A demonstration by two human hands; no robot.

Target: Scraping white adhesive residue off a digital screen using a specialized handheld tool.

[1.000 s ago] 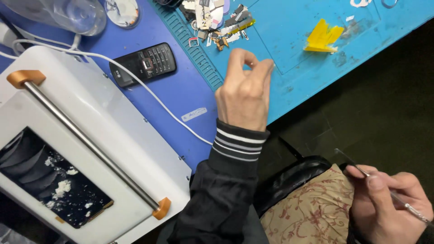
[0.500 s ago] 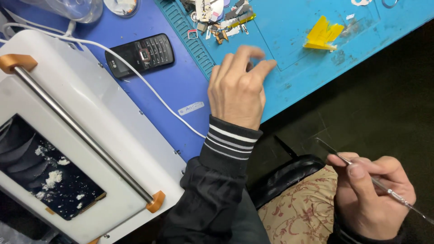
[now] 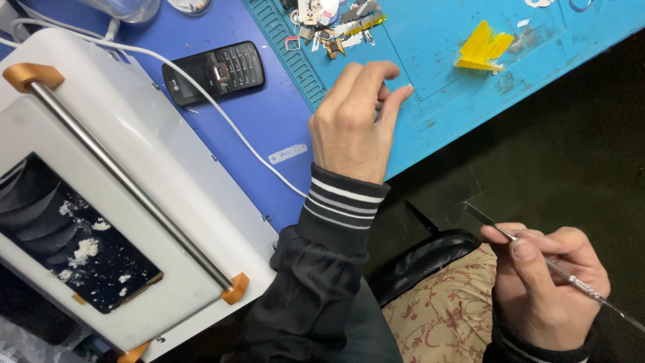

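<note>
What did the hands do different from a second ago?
The left hand came down from above the mat edge and now rests its fingertips on the turquoise work mat. The right hand kept hold of the thin metal spudger and drifted a little left, by the lap. The black keypad phone, white cable and white machine lie as before.

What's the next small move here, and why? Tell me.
Probably bring the right hand with its metal pick up to the blue mat. It sits off the bench, while the left hand pinches over the mat near the small parts.
</note>
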